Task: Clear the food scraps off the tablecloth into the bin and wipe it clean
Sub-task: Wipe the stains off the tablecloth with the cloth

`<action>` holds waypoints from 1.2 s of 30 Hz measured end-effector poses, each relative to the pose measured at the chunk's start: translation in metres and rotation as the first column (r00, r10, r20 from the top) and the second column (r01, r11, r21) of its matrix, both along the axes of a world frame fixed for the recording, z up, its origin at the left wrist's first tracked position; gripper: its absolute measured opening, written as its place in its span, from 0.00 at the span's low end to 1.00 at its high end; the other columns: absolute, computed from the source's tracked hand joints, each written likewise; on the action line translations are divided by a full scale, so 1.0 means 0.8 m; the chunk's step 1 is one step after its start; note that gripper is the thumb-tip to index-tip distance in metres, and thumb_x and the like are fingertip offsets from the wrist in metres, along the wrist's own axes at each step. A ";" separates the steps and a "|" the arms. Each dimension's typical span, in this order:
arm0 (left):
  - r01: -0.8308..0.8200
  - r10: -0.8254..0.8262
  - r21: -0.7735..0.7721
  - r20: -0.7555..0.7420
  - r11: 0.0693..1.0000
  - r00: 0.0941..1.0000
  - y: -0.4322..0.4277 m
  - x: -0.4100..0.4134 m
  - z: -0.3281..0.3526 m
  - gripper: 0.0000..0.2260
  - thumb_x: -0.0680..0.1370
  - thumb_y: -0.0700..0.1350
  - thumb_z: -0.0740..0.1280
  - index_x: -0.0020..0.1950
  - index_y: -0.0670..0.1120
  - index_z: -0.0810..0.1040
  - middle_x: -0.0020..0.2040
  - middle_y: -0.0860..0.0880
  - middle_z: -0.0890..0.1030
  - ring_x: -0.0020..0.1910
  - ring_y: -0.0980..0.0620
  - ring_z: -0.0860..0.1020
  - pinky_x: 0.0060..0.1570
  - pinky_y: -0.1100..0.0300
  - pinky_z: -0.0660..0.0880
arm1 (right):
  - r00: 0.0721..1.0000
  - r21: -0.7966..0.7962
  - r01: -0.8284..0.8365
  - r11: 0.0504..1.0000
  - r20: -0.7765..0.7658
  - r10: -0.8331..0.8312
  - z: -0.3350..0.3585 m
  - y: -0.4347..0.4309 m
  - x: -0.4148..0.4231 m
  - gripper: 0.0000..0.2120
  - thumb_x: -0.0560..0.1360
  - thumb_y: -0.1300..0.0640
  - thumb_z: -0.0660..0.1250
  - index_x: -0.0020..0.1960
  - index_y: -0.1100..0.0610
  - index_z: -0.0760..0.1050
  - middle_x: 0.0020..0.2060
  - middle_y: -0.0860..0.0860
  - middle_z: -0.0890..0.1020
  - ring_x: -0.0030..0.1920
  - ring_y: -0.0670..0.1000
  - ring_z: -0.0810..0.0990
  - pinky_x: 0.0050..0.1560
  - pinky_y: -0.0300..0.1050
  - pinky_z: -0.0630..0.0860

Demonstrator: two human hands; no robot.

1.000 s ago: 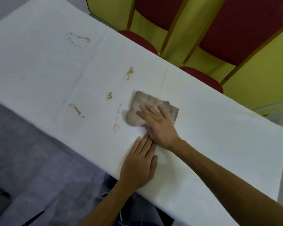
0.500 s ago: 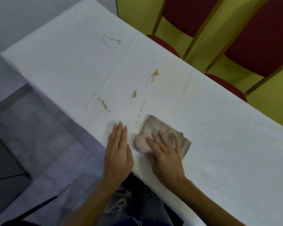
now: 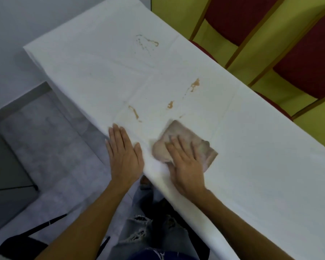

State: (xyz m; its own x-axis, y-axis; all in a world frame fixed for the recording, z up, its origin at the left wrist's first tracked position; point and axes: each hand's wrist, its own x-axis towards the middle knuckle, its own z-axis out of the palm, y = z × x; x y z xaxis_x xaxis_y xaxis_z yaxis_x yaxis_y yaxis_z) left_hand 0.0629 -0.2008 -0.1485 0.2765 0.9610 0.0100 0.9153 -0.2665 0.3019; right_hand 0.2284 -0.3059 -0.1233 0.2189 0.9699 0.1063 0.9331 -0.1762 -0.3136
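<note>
Our right hand pressed flat, fingers straight, on the rag by the near edge of the tablecloth. Our left hand, flat too, had slid away from the rag along that edge.

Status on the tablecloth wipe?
Left hand flat on tablecloth edge. Right hand presses cloth flat. Brown stains ahead, unwiped. No obstruction seen.

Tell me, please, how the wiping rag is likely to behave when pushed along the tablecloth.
The rag looks limp, lying creased under the right hand, so it will probably bunch rather than slide stiffly. The tablecloth puckers beside it, so it may drag along too.
</note>
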 end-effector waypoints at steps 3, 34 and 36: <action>0.000 0.000 0.006 -0.014 1.000 1.000 0.001 0.001 0.000 0.31 0.83 0.52 0.48 0.80 0.34 0.48 0.81 0.36 0.47 0.81 0.40 0.45 0.79 0.40 0.45 | 0.978 0.003 -0.202 0.979 0.045 0.201 -0.008 0.018 0.005 0.24 0.76 0.55 0.65 0.72 0.54 0.72 0.73 0.52 0.70 0.76 0.55 0.64 0.74 0.64 0.58; -0.005 0.005 -0.004 -0.051 1.000 0.999 0.004 -0.007 0.009 0.30 0.84 0.53 0.52 0.79 0.35 0.57 0.80 0.36 0.55 0.80 0.38 0.53 0.76 0.38 0.56 | 0.948 -0.064 -0.318 0.946 -0.045 0.316 0.007 0.212 0.002 0.26 0.79 0.51 0.59 0.76 0.54 0.65 0.75 0.50 0.67 0.78 0.51 0.58 0.76 0.59 0.54; -0.006 0.005 -0.003 -0.027 1.000 1.000 0.007 -0.006 0.011 0.30 0.84 0.53 0.53 0.79 0.34 0.55 0.81 0.37 0.53 0.81 0.39 0.52 0.76 0.38 0.55 | 0.988 -0.061 -0.154 0.986 -0.035 0.152 0.009 0.245 0.050 0.25 0.79 0.52 0.59 0.76 0.54 0.66 0.75 0.50 0.68 0.78 0.53 0.59 0.75 0.60 0.56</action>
State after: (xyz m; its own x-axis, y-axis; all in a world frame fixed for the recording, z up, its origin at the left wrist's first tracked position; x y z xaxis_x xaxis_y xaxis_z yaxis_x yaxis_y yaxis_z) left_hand 0.0577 -0.1949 -0.1397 0.2713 0.9625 -0.0007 0.9247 -0.2604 0.2775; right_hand 0.2684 -0.1097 -0.1160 0.0695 0.9968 0.0387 0.9408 -0.0526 -0.3348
